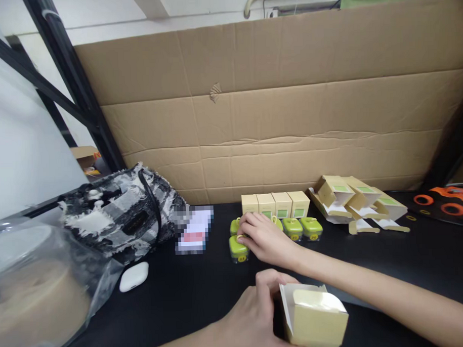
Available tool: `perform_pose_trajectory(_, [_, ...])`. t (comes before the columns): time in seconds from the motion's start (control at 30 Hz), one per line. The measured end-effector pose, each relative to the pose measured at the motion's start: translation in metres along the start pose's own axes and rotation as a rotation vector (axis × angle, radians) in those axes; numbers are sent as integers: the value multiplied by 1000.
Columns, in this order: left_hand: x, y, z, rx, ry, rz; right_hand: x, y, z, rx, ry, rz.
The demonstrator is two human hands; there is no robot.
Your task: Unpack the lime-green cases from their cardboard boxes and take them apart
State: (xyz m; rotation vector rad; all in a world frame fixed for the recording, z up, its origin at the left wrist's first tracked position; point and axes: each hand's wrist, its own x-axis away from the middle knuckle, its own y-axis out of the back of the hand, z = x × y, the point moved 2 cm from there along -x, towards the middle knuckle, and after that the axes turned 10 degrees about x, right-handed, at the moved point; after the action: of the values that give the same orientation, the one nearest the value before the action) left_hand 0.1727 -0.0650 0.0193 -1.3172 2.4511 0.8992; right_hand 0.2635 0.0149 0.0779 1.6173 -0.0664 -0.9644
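My left hand [255,314] grips an open yellow carton box [314,317] near the front edge of the black table [190,296]. My right hand [262,238] reaches forward across the table, and its fingers close on a small green jar [238,248] with a smiley label. More green jars [302,227] stand in a row beside it. Behind them, a row of closed yellow boxes [276,205] lines the cardboard wall.
Several open yellow cartons [354,197] lie tipped at the right. A black-and-white fabric bag [122,212] sits at the left, with a white earbud case [134,276] and a clear plastic bag [38,291] before it. Orange rings [441,199] lie far right. A cardboard sheet [275,116] backs the table.
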Motion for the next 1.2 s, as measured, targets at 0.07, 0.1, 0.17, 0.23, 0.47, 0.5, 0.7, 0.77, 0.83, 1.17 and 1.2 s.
perform_pose_trajectory(0.07, [0, 2, -4, 13, 37, 33, 2, 3, -1, 3, -9, -25])
perform_pose_trajectory(0.1, [-1, 2, -7, 23, 50, 60, 4, 5, -1, -2, -13, -40])
perform_pose_trajectory(0.17, [-2, 4, -15, 67, 65, 104, 11, 14, -5, -22, -21, -77])
perform_pose_trajectory(0.23, [-7, 9, -23, 174, 93, 59, 22, 28, -12, -50, -25, -132])
perform_pose_trajectory(0.47, [-22, 25, -30, 807, 373, -460, 81, 78, -32, 11, 113, -393])
perform_pose_trajectory(0.5, [-22, 23, -29, 865, 419, -465, 88, 81, -27, 63, 202, -365])
perform_pose_trajectory(0.7, [-11, 1, -22, 1170, 614, -319, 104, 82, 10, 467, 588, -178])
perform_pose_trajectory(0.77, [-11, -4, -22, 1227, 687, -305, 104, 83, 12, 453, 563, -262])
perform_pose_trajectory(0.83, [-11, -5, -21, 1264, 763, -347, 104, 82, 10, 410, 501, -290])
perform_pose_trajectory(1.17, [-14, -2, -21, 1302, 764, -362, 105, 76, 11, 334, 377, -317])
perform_pose_trajectory(1.2, [-15, -1, -23, 1295, 753, -353, 104, 77, 12, 331, 350, -330])
